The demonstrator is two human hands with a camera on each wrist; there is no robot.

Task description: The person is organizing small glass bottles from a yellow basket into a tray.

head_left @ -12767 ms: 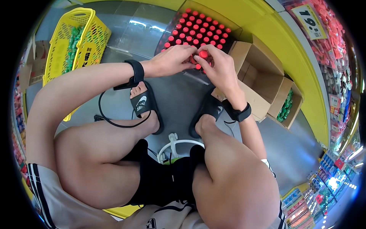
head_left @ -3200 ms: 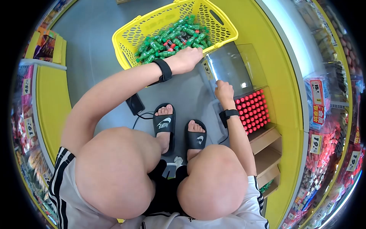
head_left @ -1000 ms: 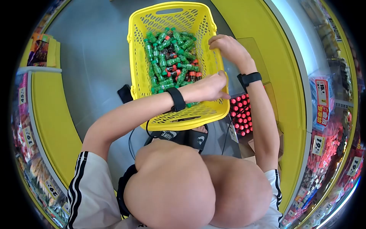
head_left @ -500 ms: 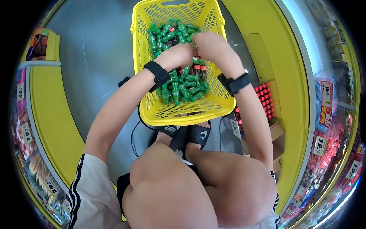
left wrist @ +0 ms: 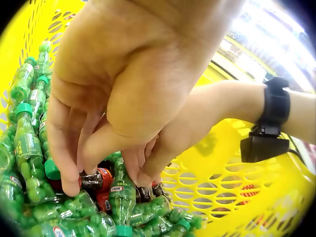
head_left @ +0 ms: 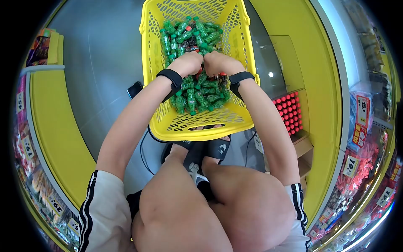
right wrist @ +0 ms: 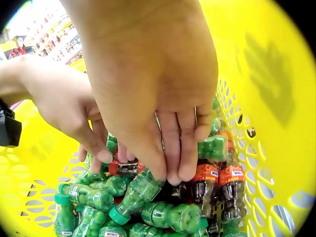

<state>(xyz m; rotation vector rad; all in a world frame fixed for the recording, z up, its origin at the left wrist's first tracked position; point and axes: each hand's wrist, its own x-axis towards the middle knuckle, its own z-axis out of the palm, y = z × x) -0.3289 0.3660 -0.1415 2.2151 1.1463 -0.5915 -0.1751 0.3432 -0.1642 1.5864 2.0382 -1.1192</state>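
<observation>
Both hands are down inside the yellow basket, close together over a heap of small green bottles mixed with dark, red-labelled ones. In the left wrist view, the left hand has thumb and fingertips pinched around a dark bottle with a red label. The right hand points downward in the right wrist view, its thumb and fingertips on a dark bottle among green ones; the fingers partly hide it. Two dark bottles with red labels lie beside its fingers.
Right of the basket stands a clear bin of red-capped bottles, with open cardboard boxes below. A phone-like black device is on the floor left of the basket, a cable nearby. Yellow-based shelves line both sides.
The basket has come from beyond the clear bins to in front of the knees. Both hands have left its right rim and reached into the bottles, moving slightly lower over the last half second.
</observation>
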